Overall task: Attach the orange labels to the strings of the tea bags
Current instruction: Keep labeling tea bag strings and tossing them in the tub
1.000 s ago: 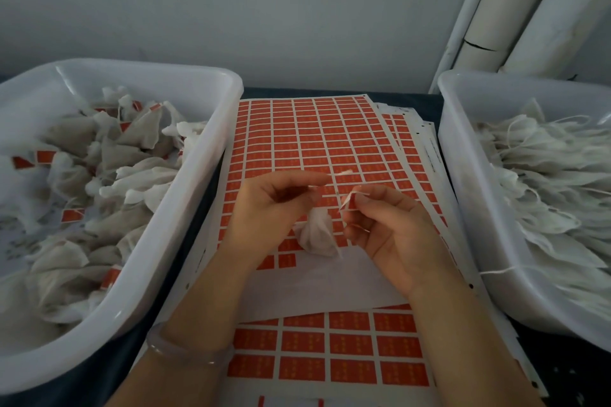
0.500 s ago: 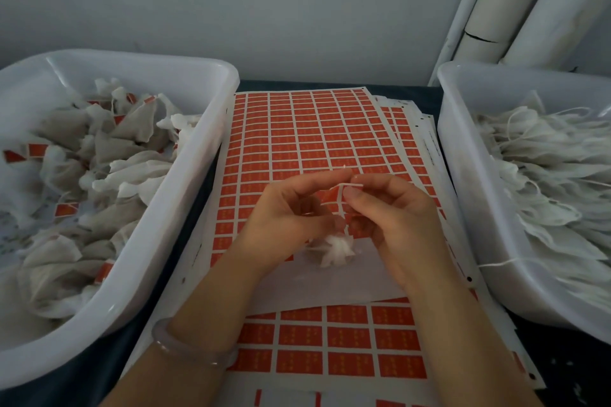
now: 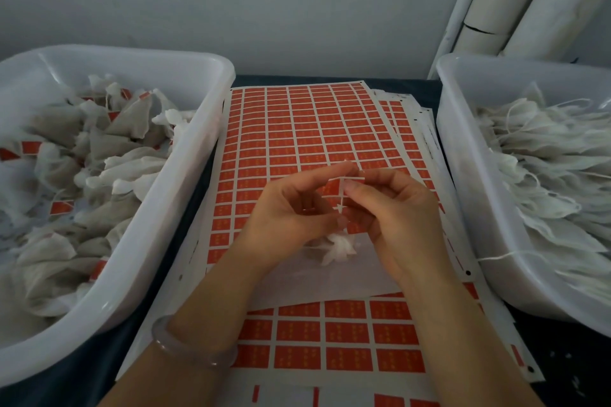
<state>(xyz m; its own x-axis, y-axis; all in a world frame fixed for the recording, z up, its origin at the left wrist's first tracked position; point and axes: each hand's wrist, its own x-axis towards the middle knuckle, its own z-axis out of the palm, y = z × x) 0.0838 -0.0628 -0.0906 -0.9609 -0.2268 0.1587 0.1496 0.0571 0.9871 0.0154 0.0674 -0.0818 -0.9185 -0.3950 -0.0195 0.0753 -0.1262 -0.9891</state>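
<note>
Since a moment ago the hands have closed together: left hand point(image 3: 284, 218) and right hand point(image 3: 396, 218) both pinch one orange label point(image 3: 353, 181), fingers curled, tea bag point(image 3: 337, 248) dangling just below them, over the label sheets point(image 3: 297, 129) on a dark table point(image 3: 562, 357) by a grey wall point(image 3: 264, 10). The left tub point(image 3: 185, 208) holds labelled bags point(image 3: 99, 158); the right tub point(image 3: 463, 175), plain bags point(image 3: 545, 158).

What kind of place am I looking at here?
Likely a small hand-packing workbench, not a kitchen: sheets of orange labels lie between a left tub of labelled tea bags and a right tub of plain stringed ones.
</note>
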